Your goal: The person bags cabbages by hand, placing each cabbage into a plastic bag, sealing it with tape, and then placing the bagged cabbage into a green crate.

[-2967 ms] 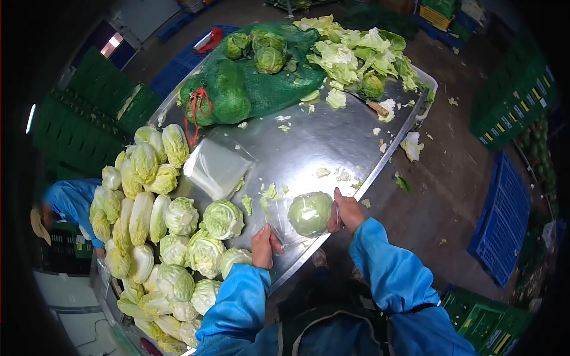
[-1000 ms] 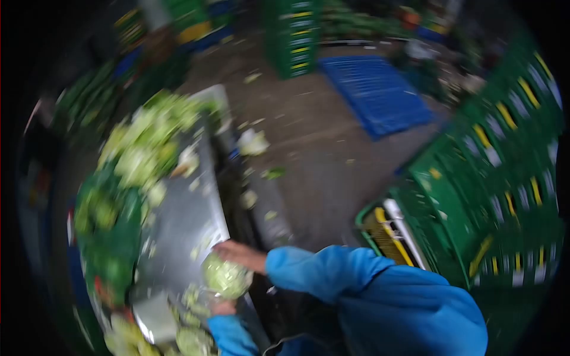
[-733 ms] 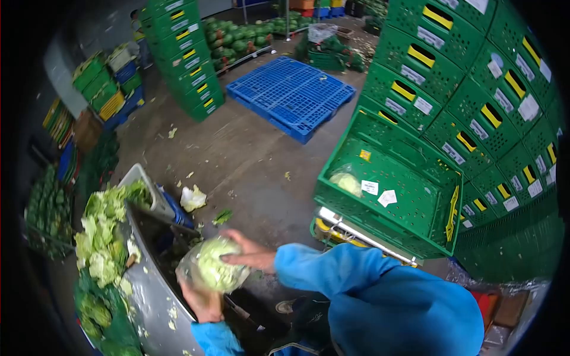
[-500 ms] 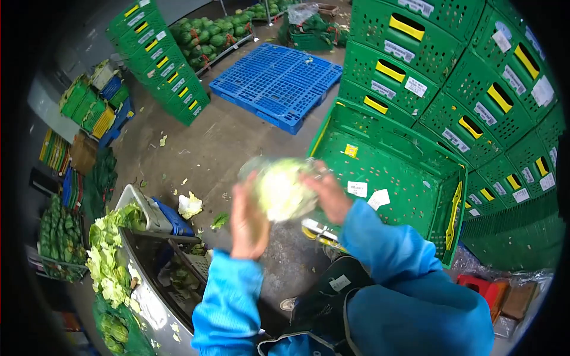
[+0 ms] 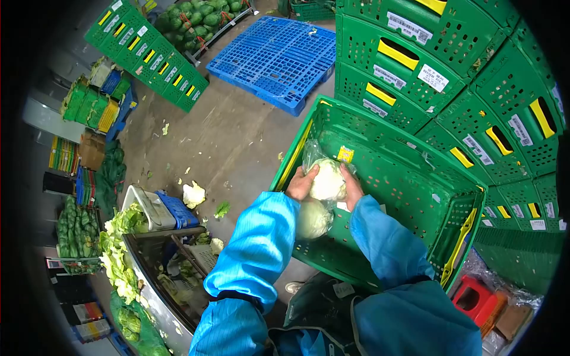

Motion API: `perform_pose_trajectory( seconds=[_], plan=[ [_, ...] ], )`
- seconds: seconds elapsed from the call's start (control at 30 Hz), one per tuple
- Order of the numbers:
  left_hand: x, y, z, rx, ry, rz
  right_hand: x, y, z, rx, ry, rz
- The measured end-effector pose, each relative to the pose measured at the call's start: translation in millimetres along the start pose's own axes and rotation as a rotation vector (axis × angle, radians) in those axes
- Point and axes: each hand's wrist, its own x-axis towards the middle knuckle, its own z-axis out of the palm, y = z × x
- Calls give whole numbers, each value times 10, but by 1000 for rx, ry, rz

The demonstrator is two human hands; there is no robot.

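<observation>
A pale cabbage (image 5: pixel 328 180) in a clear plastic bag sits between my two hands, inside the left part of the green crate (image 5: pixel 409 231). My left hand (image 5: pixel 301 183) grips its left side, thumb on top. On its right side my right hand (image 5: pixel 352 187) presses with fingers closed round it. Loose bag film stands up behind the cabbage. Just below my left hand, a second bagged cabbage (image 5: pixel 314 219) lies at the crate's near left end. A yellow label (image 5: pixel 345 154) shows on the crate, and paper slips are partly hidden behind my right hand.
Tall stacks of green crates (image 5: pixel 409 77) rise behind and right of the open crate. A blue pallet (image 5: pixel 273 62) lies on the floor ahead. At left, trimmed leaves (image 5: pixel 119 255) cover a metal table edge beside a white bin (image 5: pixel 148 207). A red stool (image 5: pixel 475 299) is at lower right.
Both hands have carried the bagged cabbage from over the floor, right and into the crate. The second bagged cabbage now shows; the view has shifted toward the crate.
</observation>
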Motion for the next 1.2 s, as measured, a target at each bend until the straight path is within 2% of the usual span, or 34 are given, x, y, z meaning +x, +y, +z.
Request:
perform_pose_trajectory(
  seconds=[0.03,0.07,0.1,0.13,0.17,0.23,0.3,0.37,0.4,0.43,0.5,0.57,0.6,0.63,0.7,0.77,0.8,0.83,0.9,0.97,1.03,1.1,1.17,1.2],
  plan=[
    [83,-65,-19,3,1,-5,61,36,-6,-33,37,60],
    [167,-122,-49,144,39,-21,92,112,8,-31,37,62],
    [292,-199,-87,281,77,-35,93,201,43,-79,112,-24],
    [425,-279,-123,433,153,37,120,259,60,-132,187,-113],
    [511,-407,-168,419,155,33,195,334,41,-146,186,-108],
    [339,-317,-174,492,156,186,267,462,47,-383,330,-128],
    [281,-332,-152,437,140,109,110,430,82,-364,294,-145],
    [143,-499,-102,668,343,423,8,369,108,-344,293,-27],
    [-90,-376,-75,674,299,375,-28,362,121,-336,289,32],
    [-247,-337,-82,628,244,441,-17,369,106,-320,255,57],
    [-556,-238,-153,856,127,431,153,458,-25,-291,158,55],
    [-1021,-32,-244,1027,211,546,488,630,-266,-258,32,2],
    [-1192,-3,-322,838,264,665,495,597,-236,-221,-24,-52],
    [-1350,-18,-357,669,329,662,484,540,-179,-214,-38,-50],
    [-1710,-63,-333,1031,650,551,470,424,-65,-200,-65,-46],
    [-1807,-394,-338,773,800,468,393,373,15,-258,46,3],
    [-1764,-647,-371,517,727,443,315,345,62,-264,98,31],
    [-1726,-737,-356,513,708,449,312,398,7,-261,116,25],
    [-1707,-865,-261,-88,654,439,397,533,-152,-219,64,-191],
    [-1741,-714,-196,-372,557,470,453,594,-340,-226,123,-238],
    [-1750,-787,-253,-401,575,438,509,570,-695,-256,40,-192],
    [-1814,-834,-408,-346,650,370,402,426,-764,-292,139,-150],
    [-1864,-1013,-638,-403,637,345,209,257,-768,-267,130,-97],
    [-1893,-1091,-707,-453,709,356,214,245,-826,-294,108,-84]
  ],
)
